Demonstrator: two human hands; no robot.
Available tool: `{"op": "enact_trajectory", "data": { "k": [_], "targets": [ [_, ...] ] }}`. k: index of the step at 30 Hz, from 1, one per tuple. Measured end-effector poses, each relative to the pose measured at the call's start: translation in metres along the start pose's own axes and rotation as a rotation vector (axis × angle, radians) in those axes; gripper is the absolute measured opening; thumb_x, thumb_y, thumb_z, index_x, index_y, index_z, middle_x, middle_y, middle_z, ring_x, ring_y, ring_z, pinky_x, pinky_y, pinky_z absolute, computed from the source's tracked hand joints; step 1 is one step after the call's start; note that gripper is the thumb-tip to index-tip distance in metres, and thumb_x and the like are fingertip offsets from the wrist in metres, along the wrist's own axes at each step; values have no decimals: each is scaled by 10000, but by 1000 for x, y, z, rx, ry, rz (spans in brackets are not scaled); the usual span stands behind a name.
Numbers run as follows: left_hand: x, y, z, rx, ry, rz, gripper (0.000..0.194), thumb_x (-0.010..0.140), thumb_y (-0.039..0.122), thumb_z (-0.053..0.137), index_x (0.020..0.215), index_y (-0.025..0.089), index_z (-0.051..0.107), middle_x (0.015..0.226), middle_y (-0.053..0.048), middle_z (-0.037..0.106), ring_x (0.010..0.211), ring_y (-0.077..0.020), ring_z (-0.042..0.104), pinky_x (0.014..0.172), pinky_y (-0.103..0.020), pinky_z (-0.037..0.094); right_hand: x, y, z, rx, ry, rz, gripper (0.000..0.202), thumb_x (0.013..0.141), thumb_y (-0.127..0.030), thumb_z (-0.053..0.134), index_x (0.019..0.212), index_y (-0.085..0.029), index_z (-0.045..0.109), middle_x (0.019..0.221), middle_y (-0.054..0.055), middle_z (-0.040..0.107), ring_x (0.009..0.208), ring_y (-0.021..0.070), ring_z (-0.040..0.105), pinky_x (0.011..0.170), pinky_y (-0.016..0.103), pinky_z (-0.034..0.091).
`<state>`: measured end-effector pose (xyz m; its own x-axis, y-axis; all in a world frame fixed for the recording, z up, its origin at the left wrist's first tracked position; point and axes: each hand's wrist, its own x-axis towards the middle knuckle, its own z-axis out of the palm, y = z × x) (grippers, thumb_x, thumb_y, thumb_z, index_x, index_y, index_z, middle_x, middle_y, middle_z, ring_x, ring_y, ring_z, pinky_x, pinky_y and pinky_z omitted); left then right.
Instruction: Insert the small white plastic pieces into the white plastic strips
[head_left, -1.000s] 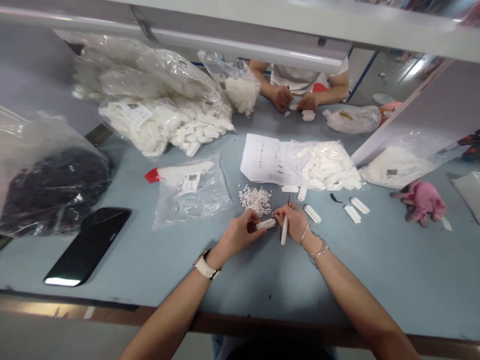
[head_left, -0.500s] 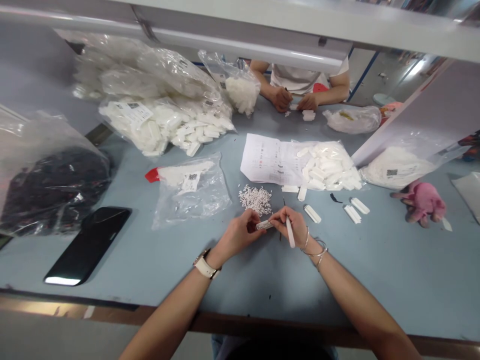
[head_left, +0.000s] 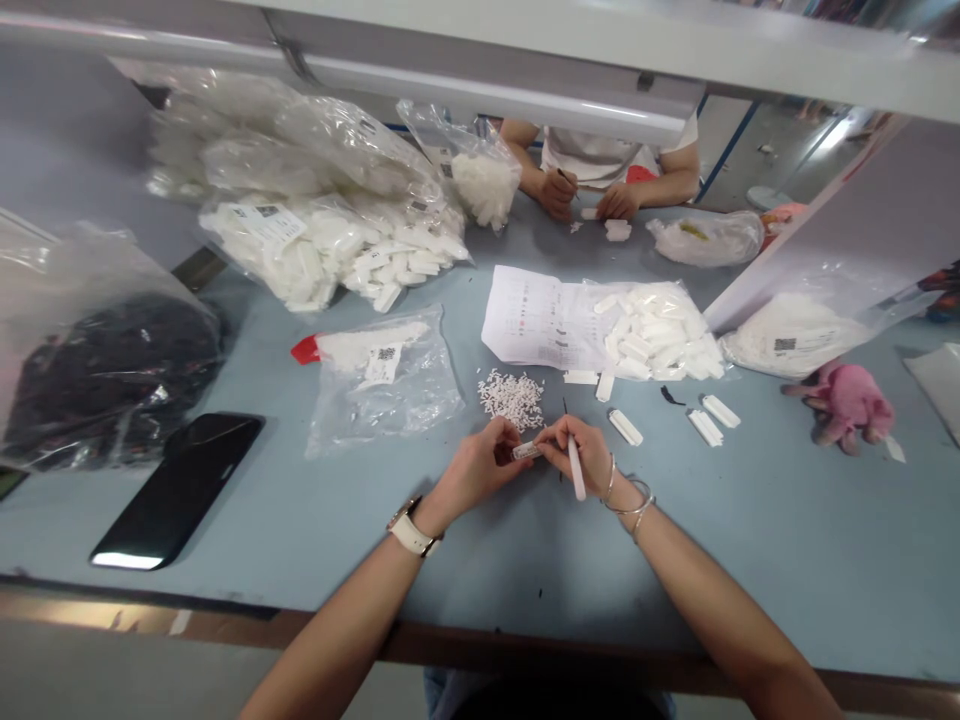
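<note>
My left hand (head_left: 486, 462) is closed on one end of a small white plastic housing (head_left: 526, 451) with a row of slots along it. At the housing's other end are the fingertips of my right hand (head_left: 577, 455). A thin tool with a white handle (head_left: 576, 470) and a dark tip is gripped in that hand. Whether the right fingers also pinch a small piece is too small to tell. Just beyond the hands lies a pile of tiny white pieces (head_left: 511, 398). Several similar white housings (head_left: 625, 427) rest to the right.
A printed sheet (head_left: 536, 320) and a bag of white parts (head_left: 660, 335) lie ahead. Left are a clear bag (head_left: 382, 390), a black phone (head_left: 178, 490) and a bag of dark parts (head_left: 112, 370). A pink plush toy (head_left: 847, 400) sits right. Across the table, another person's hands (head_left: 559, 195) work.
My right hand and its tool have shifted very slightly to the left at the housing. My left hand stays in place. Across the table, the other person's tool hand has moved slightly away from their part.
</note>
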<state>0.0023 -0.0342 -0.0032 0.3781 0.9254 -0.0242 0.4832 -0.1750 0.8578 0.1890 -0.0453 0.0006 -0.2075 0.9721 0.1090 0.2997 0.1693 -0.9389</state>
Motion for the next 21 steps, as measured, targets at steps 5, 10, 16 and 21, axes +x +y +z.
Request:
{"op": "enact_trajectory", "data": {
  "k": [5,10,16,21],
  "targets": [
    [0,0,0,4,-6,-9,246,728,345,647,784,192,463,598,57,527,524,-99,504,491,-214,405,0,0,0,27,-11,22,290,757,-307,584,666,-239,317,780,52,710,678,154,625,620,271,482],
    [1,1,0,-9,-9,-7,255,723,356,642,784,194,455,610,49,532,531,-104,505,500,-224,407,1,2,1,32,-12,3,282,761,-311,574,670,-240,316,771,48,699,673,151,616,610,266,478],
    [0,-1,0,-7,-16,-13,244,727,347,636,798,193,460,619,50,537,533,-99,503,502,-222,410,1,0,0,-10,-19,-19,292,768,-308,579,667,-241,314,773,41,699,682,154,621,631,275,485],
    [1,0,0,-19,-13,-15,249,713,340,642,787,193,455,593,58,518,518,-95,488,492,-219,399,1,1,-1,6,-37,-19,289,774,-308,573,673,-241,311,773,37,693,683,150,612,629,273,484]
  ]
}}
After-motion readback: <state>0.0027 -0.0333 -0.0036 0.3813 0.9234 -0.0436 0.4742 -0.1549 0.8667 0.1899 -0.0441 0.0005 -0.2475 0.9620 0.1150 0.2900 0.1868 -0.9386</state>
